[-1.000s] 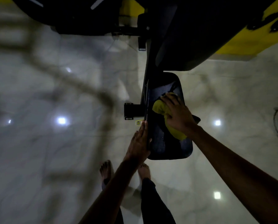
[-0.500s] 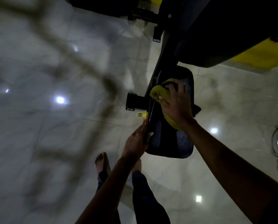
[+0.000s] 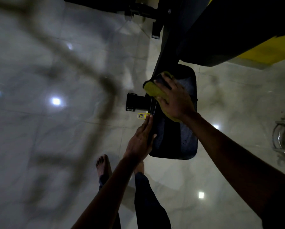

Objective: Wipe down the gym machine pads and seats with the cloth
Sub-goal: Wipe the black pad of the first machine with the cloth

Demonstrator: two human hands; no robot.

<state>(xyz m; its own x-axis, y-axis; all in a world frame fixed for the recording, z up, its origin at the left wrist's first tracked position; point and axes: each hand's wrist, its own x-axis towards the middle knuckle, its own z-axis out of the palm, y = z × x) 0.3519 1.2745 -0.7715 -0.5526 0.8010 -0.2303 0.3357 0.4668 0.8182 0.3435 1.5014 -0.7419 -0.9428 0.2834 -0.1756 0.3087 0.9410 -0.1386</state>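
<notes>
Shifted left, my right hand [image 3: 176, 100] presses the yellow cloth [image 3: 153, 90] flat over the black padded seat's [image 3: 186, 142] left edge; my left hand [image 3: 140, 142], fingers straight, braces that edge.

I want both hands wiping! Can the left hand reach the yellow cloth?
Probably yes. The left hand rests on the seat pad, close to the cloth, with nothing between them; only the right hand presses on the cloth.

Right hand [image 3: 176, 100] presses cloth [image 3: 152, 89] on seat pad [image 3: 187, 141]; left hand [image 3: 141, 141] touches edge
</notes>
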